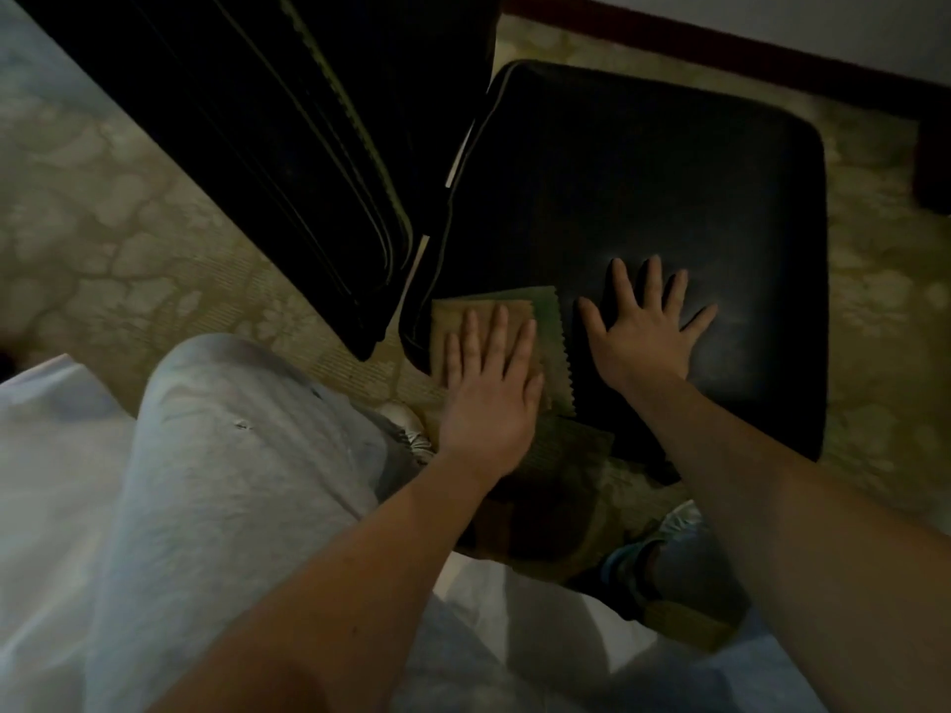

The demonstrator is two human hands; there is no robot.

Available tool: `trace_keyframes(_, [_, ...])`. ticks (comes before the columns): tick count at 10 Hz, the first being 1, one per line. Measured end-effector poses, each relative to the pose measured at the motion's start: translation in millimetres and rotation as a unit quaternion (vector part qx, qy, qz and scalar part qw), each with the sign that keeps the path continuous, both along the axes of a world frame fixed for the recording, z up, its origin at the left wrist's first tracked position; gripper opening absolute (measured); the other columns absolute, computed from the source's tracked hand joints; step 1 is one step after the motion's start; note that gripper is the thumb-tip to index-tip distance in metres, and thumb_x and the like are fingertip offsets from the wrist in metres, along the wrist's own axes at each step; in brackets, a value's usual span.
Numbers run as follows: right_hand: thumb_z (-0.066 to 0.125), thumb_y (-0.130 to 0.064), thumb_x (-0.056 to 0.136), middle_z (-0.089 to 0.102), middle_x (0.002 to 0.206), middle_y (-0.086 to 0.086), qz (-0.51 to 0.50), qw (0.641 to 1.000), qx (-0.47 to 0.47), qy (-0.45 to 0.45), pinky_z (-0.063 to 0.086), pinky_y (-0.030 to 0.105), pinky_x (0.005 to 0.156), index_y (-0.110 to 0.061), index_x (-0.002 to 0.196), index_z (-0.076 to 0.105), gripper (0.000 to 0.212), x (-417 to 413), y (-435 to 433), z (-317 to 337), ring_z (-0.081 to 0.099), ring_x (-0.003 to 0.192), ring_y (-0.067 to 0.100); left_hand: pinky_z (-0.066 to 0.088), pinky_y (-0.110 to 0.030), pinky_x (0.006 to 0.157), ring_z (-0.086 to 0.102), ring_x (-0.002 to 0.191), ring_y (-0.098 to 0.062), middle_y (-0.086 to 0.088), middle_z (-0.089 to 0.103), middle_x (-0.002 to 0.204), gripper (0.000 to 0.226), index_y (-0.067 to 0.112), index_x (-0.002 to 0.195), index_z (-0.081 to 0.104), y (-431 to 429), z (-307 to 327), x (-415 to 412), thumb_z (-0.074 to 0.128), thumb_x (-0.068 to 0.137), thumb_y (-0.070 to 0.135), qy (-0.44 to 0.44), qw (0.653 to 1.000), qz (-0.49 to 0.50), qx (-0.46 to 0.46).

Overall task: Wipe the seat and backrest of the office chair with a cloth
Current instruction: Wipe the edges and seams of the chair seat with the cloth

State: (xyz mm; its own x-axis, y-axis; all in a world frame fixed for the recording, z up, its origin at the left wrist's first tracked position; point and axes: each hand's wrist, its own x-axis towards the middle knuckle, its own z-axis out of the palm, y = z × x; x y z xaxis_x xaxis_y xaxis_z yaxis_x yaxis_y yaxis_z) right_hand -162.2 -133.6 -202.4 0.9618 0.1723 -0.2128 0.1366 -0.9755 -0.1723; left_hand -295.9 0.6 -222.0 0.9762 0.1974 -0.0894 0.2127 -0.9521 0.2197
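The chair's black leather seat [643, 187] fills the upper right of the head view, and its dark backrest [247, 120] slants across the upper left. A tan and green cloth [545, 321] with zigzag edges lies on the seat's near left corner and hangs over the front edge. My left hand [489, 388] presses flat on the cloth with fingers straight. My right hand [643, 331] rests flat on the bare seat just right of the cloth, fingers spread, holding nothing.
Patterned beige carpet [118, 239] surrounds the chair. My knee in light grey trousers [221, 455] is at the lower left. A dark red skirting board [720, 48] runs along the wall at the top right. My shoe [679, 527] is below the seat's front edge.
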Motion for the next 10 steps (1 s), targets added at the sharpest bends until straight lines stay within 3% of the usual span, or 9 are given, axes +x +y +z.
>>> trace_keyframes(2, [0.016, -0.072, 0.095, -0.007, 0.168, 0.001, -0.005, 1.000, 0.001, -0.013, -0.011, 0.066, 0.116, -0.039, 0.158, 0.006, 0.072, 0.2, -0.8, -3.2, -0.013, 0.153, 0.030, -0.012, -0.044, 0.126, -0.019, 0.155, -0.022, -0.002, -0.003, 0.171, 0.062, 0.025, 0.163, 0.002, 21.2, -1.4, -5.3, 0.015, 0.106, 0.048, -0.038, 0.994, -0.103, -0.009])
trace_keyframes(4, [0.017, -0.071, 0.095, -0.004, 0.168, 0.002, -0.015, 1.000, 0.003, -0.023, -0.009, 0.066, 0.117, -0.039, 0.158, 0.008, 0.071, -0.2, -1.1, -4.7, -0.012, 0.153, 0.030, -0.011, -0.047, 0.126, -0.011, 0.157, -0.030, -0.011, -0.005, 0.171, 0.074, 0.018, 0.163, 0.002, -10.5, -2.7, -7.5, 0.016, 0.103, 0.059, -0.017, 0.999, 0.032, -0.010])
trace_keyframes(7, [0.020, -0.070, 0.096, 0.000, 0.168, 0.002, -0.010, 0.999, 0.012, -0.035, -0.008, 0.066, 0.117, -0.038, 0.158, 0.012, 0.070, -0.3, -1.4, -4.0, -0.009, 0.153, 0.029, -0.001, -0.051, 0.127, -0.002, 0.158, -0.029, -0.008, 0.006, 0.171, 0.073, 0.021, 0.163, 0.013, 27.2, -5.8, -19.3, 0.016, 0.102, 0.062, -0.048, 0.995, 0.077, -0.029])
trace_keyframes(8, [0.019, -0.070, 0.096, 0.000, 0.168, 0.002, -0.011, 0.999, 0.009, -0.036, -0.008, 0.066, 0.117, -0.038, 0.158, 0.012, 0.070, -0.4, -1.4, -4.0, -0.009, 0.153, 0.029, -0.002, -0.053, 0.127, -0.007, 0.158, -0.029, -0.009, 0.002, 0.172, 0.077, 0.024, 0.163, 0.011, 34.4, -5.6, -18.5, 0.012, 0.100, 0.068, -0.050, 0.993, 0.090, -0.054])
trace_keyframes(9, [0.019, -0.070, 0.096, -0.001, 0.168, 0.002, -0.010, 0.999, 0.004, -0.035, -0.009, 0.065, 0.117, -0.039, 0.158, 0.010, 0.070, -0.5, -0.8, -3.1, -0.010, 0.153, 0.029, -0.012, -0.052, 0.125, -0.020, 0.155, -0.033, -0.010, -0.013, 0.170, 0.084, 0.027, 0.163, -0.003, 26.3, -1.4, -16.1, 0.012, 0.096, 0.075, -0.005, 0.998, 0.056, -0.030])
trace_keyframes(10, [0.019, -0.069, 0.096, -0.001, 0.168, 0.002, -0.007, 0.999, 0.001, -0.033, -0.009, 0.065, 0.117, -0.039, 0.158, 0.010, 0.070, 0.3, -1.9, -3.2, -0.010, 0.153, 0.029, -0.012, -0.053, 0.125, -0.022, 0.155, -0.035, -0.011, -0.014, 0.170, 0.090, 0.025, 0.164, -0.003, 17.2, 0.4, -16.2, 0.014, 0.094, 0.079, 0.000, 1.000, 0.005, -0.007])
